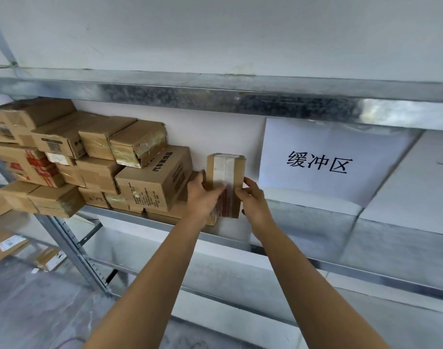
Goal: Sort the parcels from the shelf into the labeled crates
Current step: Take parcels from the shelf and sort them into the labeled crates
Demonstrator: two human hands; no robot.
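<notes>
Your left hand and right hand both grasp one parcel at the shelf — many parcels remain stacked; no crates visible.

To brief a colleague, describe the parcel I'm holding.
At the grey metal shelf, just left of the white paper sign with black characters, a small brown cardboard parcel is held upright by the left hand and right hand. Unlike the stacked brown boxes beside it, it has white tape down its face.
</notes>
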